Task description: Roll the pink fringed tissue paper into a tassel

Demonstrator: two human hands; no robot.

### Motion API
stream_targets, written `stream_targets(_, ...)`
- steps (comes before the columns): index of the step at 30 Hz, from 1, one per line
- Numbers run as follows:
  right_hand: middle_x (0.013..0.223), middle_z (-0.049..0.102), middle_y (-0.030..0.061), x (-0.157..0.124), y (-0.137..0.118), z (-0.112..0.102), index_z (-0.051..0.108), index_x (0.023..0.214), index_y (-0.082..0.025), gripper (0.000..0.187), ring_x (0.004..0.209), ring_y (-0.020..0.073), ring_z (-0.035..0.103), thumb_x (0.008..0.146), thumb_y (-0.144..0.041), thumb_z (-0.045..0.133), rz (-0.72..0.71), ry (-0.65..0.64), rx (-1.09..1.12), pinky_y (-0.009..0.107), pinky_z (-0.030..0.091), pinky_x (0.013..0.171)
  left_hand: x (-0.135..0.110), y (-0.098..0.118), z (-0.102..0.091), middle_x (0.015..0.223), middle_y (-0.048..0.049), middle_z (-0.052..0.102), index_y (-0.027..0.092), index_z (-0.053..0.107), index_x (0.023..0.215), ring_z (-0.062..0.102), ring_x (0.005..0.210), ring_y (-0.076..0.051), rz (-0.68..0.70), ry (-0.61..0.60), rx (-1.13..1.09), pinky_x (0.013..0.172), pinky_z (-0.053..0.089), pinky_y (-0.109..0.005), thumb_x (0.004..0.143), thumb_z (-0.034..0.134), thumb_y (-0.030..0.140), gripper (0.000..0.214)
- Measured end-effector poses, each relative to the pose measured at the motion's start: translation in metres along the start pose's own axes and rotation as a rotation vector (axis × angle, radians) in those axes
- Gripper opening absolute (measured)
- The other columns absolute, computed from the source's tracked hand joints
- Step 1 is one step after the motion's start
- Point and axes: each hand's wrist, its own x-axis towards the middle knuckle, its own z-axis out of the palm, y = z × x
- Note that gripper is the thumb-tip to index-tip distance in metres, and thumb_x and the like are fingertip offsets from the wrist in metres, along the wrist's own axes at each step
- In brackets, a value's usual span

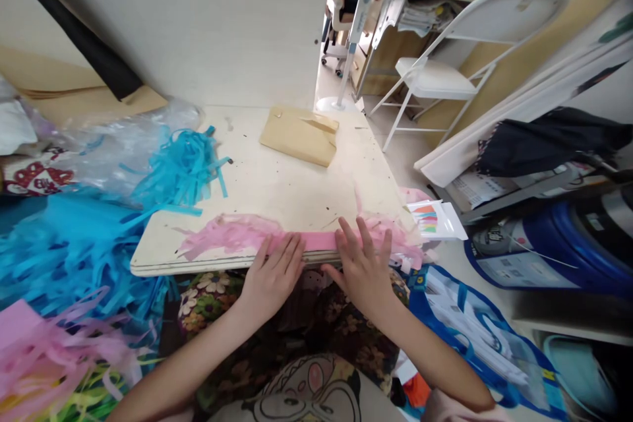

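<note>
A strip of pink fringed tissue paper [232, 236] lies along the near edge of a white board [277, 191] that rests across my lap. My left hand [271, 277] lies flat on the strip's rolled middle part, fingers stretched forward and close together. My right hand [363, 264] presses down just to its right, fingers spread over the pink paper. Neither hand grips anything; both lie on top of the paper.
Blue fringed paper [180, 168] spills over the board's left corner, with more blue and pink fringe [54, 349] heaped at my left. A folded brown paper piece [301, 135] lies at the board's far side. A white folding chair [445, 72], a fan stand [346, 66] and bags crowd the right.
</note>
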Motion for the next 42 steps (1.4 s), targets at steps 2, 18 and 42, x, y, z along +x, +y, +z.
stream_targets(2, 0.126, 0.037, 0.01, 0.001, -0.004, 0.0, 0.049, 0.108, -0.012, 0.047, 0.119, 0.0287, 0.018, 0.075, -0.045, 0.042, 0.006, 0.056, 0.004, 0.059, 0.004, 0.093, -0.001, -0.002, -0.001, 0.101, -0.0053, 0.06, 0.014, 0.055, 0.1, 0.053, 0.094, -0.016, 0.004, 0.027, 0.003, 0.09, 0.028, -0.035, 0.077, 0.043, 0.016, 0.026)
stream_targets(18, 0.066, 0.054, 0.0038, 0.025, -0.008, -0.001, 0.055, 0.073, -0.014, 0.018, 0.064, 0.0155, 0.042, 0.078, -0.012, 0.038, -0.265, 0.111, 0.183, 0.028, 0.03, 0.06, 0.015, -0.014, -0.01, 0.076, 0.001, 0.063, 0.018, 0.057, 0.082, 0.05, 0.068, -0.014, -0.03, -0.064, -0.108, 0.071, 0.031, -0.032, 0.073, 0.049, 0.014, 0.013)
stream_targets(42, 0.066, 0.055, 0.0041, 0.054, 0.045, -0.016, 0.053, 0.065, -0.016, 0.021, 0.066, 0.016, 0.045, 0.079, -0.022, 0.039, -0.35, -0.246, 0.078, 0.031, 0.028, 0.067, 0.031, -0.025, -0.017, 0.062, -0.0015, 0.056, 0.018, 0.055, 0.061, 0.049, 0.063, -0.017, -0.29, -0.239, -0.061, 0.062, 0.032, -0.03, 0.071, 0.047, 0.022, 0.014)
